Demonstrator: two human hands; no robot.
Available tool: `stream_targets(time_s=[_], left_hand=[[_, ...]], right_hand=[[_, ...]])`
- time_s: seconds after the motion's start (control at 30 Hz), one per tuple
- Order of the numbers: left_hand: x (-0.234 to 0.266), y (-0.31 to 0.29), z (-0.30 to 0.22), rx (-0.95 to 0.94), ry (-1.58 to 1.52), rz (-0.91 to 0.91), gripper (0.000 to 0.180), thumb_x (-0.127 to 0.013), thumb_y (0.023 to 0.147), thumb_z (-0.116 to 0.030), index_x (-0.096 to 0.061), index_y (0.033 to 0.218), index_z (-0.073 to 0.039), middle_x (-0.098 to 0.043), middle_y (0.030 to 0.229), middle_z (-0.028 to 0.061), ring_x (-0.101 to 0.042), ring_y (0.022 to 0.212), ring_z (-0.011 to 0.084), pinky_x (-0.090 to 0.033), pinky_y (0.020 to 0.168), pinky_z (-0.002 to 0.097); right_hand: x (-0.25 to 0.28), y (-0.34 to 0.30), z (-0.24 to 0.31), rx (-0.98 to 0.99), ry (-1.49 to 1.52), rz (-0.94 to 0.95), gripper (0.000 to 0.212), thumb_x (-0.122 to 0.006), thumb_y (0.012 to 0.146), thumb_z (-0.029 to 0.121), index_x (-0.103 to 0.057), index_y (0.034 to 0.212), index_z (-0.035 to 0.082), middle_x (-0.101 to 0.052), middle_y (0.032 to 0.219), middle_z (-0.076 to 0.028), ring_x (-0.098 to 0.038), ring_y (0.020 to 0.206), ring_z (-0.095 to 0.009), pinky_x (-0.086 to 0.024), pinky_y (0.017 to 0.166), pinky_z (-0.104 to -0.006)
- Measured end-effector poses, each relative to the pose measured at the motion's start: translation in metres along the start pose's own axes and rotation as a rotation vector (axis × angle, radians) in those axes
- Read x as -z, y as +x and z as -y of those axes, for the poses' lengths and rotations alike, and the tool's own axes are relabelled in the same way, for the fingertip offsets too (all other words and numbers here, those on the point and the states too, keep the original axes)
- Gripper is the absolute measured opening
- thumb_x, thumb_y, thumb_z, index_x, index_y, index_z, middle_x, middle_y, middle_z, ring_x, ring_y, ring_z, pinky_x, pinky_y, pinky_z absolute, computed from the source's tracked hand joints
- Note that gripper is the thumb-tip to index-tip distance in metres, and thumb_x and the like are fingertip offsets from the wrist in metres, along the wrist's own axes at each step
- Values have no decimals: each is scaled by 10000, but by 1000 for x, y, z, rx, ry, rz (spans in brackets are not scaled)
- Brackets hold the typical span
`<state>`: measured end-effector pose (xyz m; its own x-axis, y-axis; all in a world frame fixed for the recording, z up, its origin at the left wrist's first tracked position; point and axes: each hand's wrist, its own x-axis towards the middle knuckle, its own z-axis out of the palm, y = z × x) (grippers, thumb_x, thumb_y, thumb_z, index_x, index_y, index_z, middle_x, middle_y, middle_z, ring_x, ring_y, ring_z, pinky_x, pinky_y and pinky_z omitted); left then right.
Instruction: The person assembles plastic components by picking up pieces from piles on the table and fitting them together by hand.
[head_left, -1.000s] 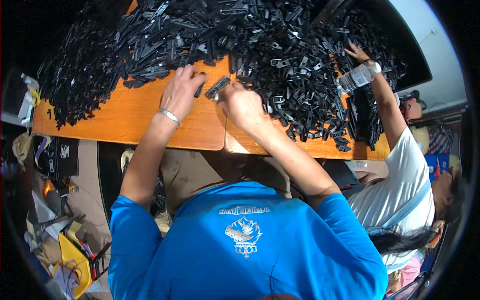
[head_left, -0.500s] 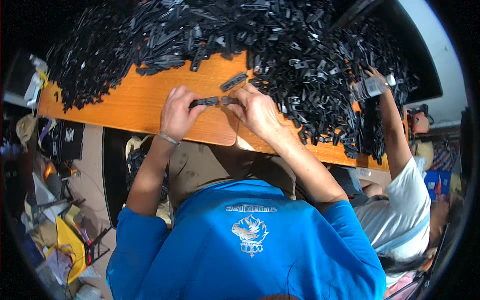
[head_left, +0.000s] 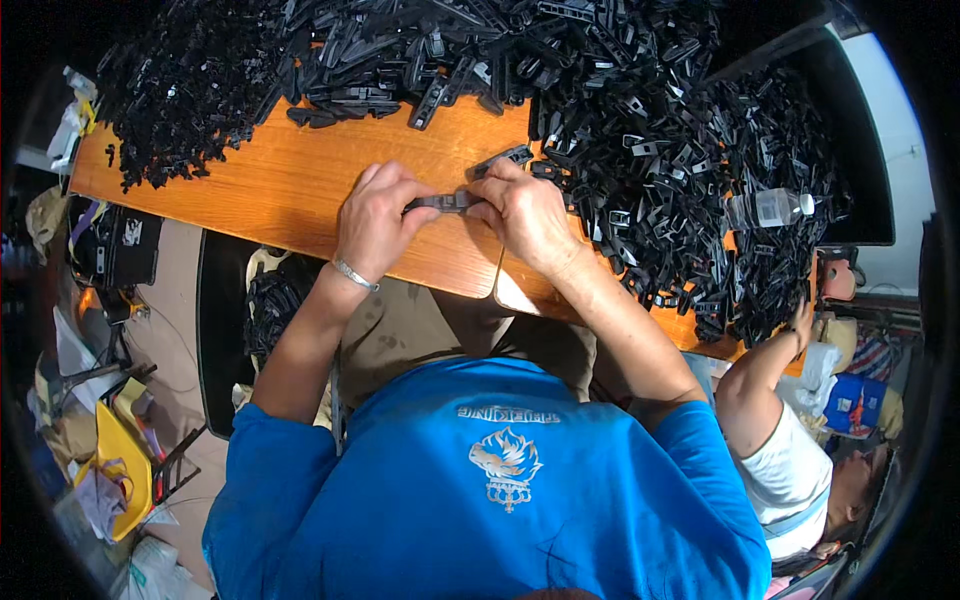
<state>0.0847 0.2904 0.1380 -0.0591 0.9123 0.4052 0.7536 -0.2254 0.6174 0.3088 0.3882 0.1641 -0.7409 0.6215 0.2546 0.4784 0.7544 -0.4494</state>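
Observation:
My left hand (head_left: 376, 218) pinches a long dark plastic piece (head_left: 428, 203) between thumb and fingers, just above the wooden table. My right hand (head_left: 532, 216) grips a shorter dark plastic piece (head_left: 464, 201), partly covered by its fingers. The two pieces meet end to end between my hands; whether they are locked together I cannot tell. Just beyond my right fingertips lies another slotted black plastic piece (head_left: 508, 158), partly hidden by that hand.
Heaps of small black parts (head_left: 190, 100), long black pieces (head_left: 380, 60) and short black clips (head_left: 640, 150) cover the table's (head_left: 270, 180) far side. A clear bottle (head_left: 775, 208) lies on the right heap. A co-worker's arm (head_left: 765, 375) is at the right edge.
The gap between the two plastic pieces has closed as my hands came together. The co-worker's hand has left the bottle and drawn back to the table's right edge.

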Motion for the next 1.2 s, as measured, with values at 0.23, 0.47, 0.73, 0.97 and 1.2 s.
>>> stream_targets(time_s=[0.23, 0.47, 0.73, 0.97, 1.2], left_hand=[[-7, -8, 12, 53, -10, -96, 308, -932, 776, -60, -790, 1047, -24, -720, 984, 118, -698, 875, 303, -562, 760, 390], [124, -66, 27, 362, 37, 301, 460, -834, 810, 47, -697, 1241, -36, -728, 1022, 120, -728, 1029, 294, -586, 918, 404], [38, 27, -41, 32, 44, 164, 426, -840, 903, -126, -700, 1292, -26, -695, 1221, 176, -698, 1151, 348, -581, 1007, 423], [-72, 77, -40, -83, 148, 44, 344, -858, 869, -101, -776, 1201, -68, -713, 1146, 149, -648, 1091, 376, -539, 957, 477], [-48, 62, -13, 37, 17, 138, 228, -798, 937, -89, -825, 1156, -35, -720, 999, 147, -696, 951, 330, -565, 872, 428]], right_hand=[[-22, 35, 12, 76, -63, 85, 176, -841, 848, 190, -775, 961, 72, -705, 997, -131, -746, 865, -370, -611, 745, -490], [4, -17, 18, 85, 59, 89, 211, -792, 896, 146, -786, 1104, 107, -729, 1076, -117, -753, 909, -343, -612, 752, -471], [47, -42, -29, -198, -427, 20, 228, -716, 889, 79, -740, 1115, 62, -692, 1086, -160, -773, 835, -372, -636, 724, -455], [45, -34, -24, -210, -379, 9, 171, -715, 893, 76, -680, 1046, 8, -684, 1085, -218, -764, 813, -411, -637, 722, -485], [12, -34, -11, -207, -195, 88, 253, -773, 930, 127, -727, 1169, 54, -684, 1094, -196, -741, 926, -432, -626, 793, -516]])
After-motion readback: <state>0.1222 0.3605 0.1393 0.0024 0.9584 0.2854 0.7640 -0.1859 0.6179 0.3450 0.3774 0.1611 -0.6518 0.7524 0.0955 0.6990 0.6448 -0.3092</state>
